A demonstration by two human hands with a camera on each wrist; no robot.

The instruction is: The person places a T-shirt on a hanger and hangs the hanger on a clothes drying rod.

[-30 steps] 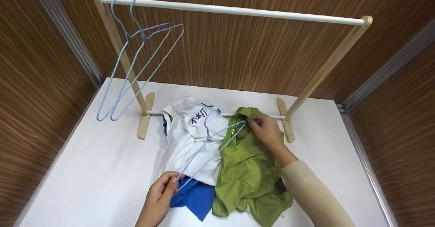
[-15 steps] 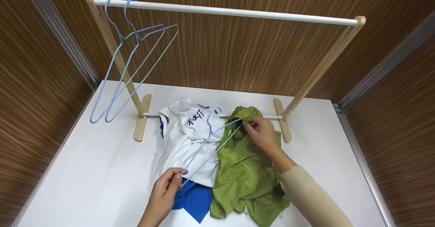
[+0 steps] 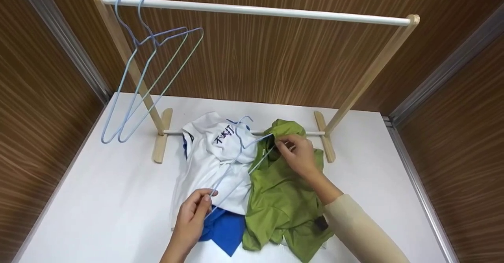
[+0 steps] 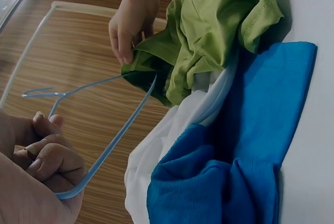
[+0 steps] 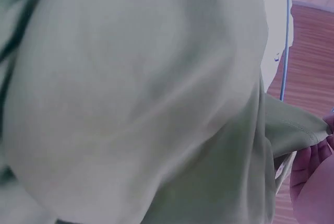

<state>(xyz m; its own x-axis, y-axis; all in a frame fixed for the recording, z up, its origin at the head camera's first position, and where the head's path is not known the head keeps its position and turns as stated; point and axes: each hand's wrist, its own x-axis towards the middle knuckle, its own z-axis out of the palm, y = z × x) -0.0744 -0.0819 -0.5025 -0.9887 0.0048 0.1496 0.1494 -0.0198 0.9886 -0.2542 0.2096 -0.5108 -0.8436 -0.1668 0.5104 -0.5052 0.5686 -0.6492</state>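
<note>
Left of the green shirt, left hand pinches one end of a blue wire hanger; other end is in the shirt's opening. At that opening, right hand pinches the shirt's fabric. White shirt and blue cloth lie just left of the green shirt. Rack rises behind it, two more hangers hung up and left.
</note>
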